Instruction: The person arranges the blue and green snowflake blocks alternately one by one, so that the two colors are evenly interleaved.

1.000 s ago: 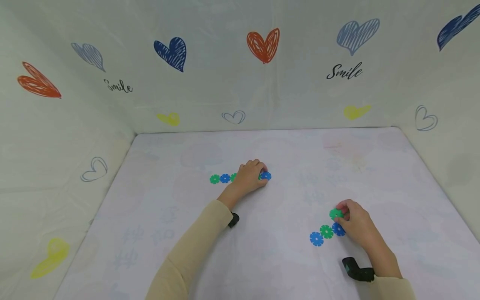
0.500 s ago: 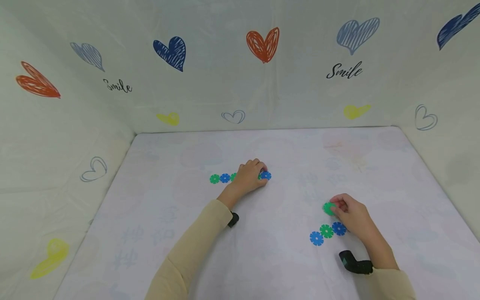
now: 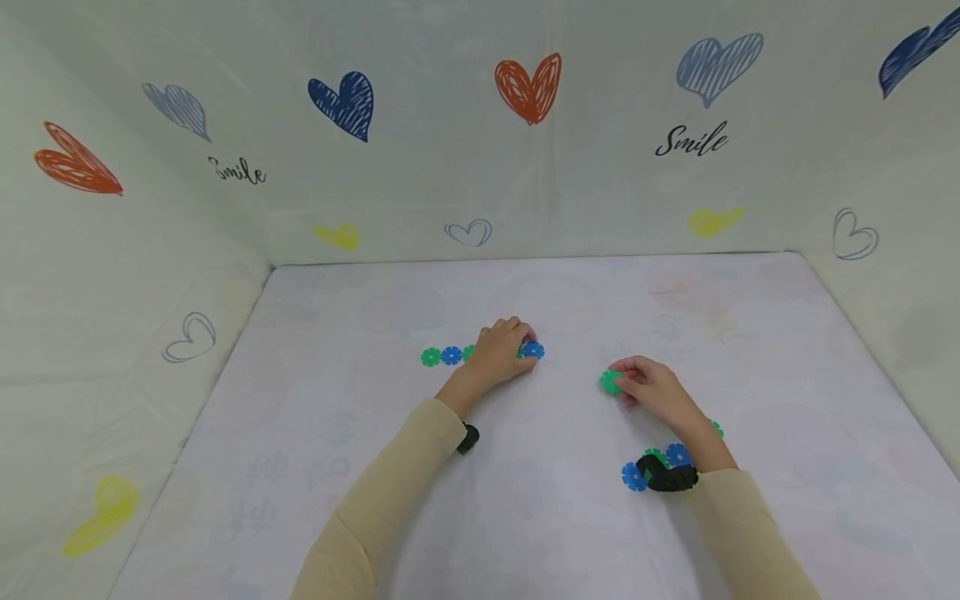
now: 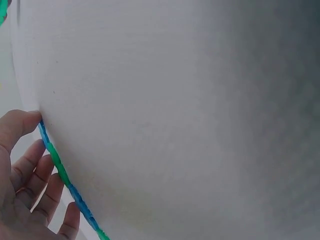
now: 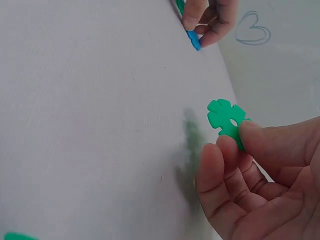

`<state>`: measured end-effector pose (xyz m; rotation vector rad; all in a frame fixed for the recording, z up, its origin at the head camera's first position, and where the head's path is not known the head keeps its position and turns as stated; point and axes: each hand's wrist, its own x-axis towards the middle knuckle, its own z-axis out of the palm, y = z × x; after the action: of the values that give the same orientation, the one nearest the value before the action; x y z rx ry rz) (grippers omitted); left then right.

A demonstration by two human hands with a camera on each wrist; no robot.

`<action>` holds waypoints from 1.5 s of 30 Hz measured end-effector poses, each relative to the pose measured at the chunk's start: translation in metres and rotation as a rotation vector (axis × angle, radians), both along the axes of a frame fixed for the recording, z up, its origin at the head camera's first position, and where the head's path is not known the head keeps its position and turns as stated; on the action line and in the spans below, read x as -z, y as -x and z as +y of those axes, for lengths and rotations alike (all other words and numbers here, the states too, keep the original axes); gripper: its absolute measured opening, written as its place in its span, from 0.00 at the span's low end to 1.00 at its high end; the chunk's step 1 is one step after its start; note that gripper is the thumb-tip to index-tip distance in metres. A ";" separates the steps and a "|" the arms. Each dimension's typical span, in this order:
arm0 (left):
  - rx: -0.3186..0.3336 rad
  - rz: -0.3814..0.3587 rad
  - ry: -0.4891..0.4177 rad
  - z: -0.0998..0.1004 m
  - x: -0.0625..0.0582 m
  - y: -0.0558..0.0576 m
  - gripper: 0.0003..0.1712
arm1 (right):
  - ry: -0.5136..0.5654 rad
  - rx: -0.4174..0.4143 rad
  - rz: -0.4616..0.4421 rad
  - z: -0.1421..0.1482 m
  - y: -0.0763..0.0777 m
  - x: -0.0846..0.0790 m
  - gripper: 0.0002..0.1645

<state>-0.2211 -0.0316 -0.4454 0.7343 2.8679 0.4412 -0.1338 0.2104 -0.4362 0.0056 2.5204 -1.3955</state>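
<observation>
A row of flower-shaped snowflake discs lies flat on the table, green and blue by turns, from a green disc [image 3: 431, 357] on its left to a blue disc [image 3: 534, 350] on its right. My left hand [image 3: 495, 354] covers the row's middle, thumb and finger at the edges of that blue end disc; the left wrist view shows the row edge-on [image 4: 59, 167] along the fingers. Off the table, to the right of the row, my right hand [image 3: 656, 390] pinches a green snowflake disc [image 5: 225, 117] between thumb and fingers. Its shadow falls on the cloth.
Nearer the front right lie loose discs: a blue one [image 3: 633, 476], a green one [image 3: 657, 456], another blue one [image 3: 679, 454] and a green one [image 3: 716, 427] partly behind my right wrist. A printed cloth wall [image 3: 405, 183] rises behind the table.
My right hand has lifted the green disc away from the loose discs and carried it left and farther back towards the row. The left hand has stayed in place.
</observation>
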 end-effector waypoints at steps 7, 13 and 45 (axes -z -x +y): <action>-0.007 0.001 0.020 0.002 0.001 0.001 0.19 | -0.001 0.031 -0.018 -0.019 0.023 0.008 0.16; -0.010 0.006 0.020 0.003 0.002 0.001 0.19 | -0.008 0.060 0.008 -0.034 0.038 0.013 0.14; -0.004 0.017 -0.003 0.000 0.001 0.001 0.19 | -0.171 0.041 0.061 -0.068 0.070 0.006 0.14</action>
<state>-0.2223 -0.0319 -0.4459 0.7371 2.8857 0.4412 -0.2038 0.1420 -0.4421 0.0479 2.6974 -1.2075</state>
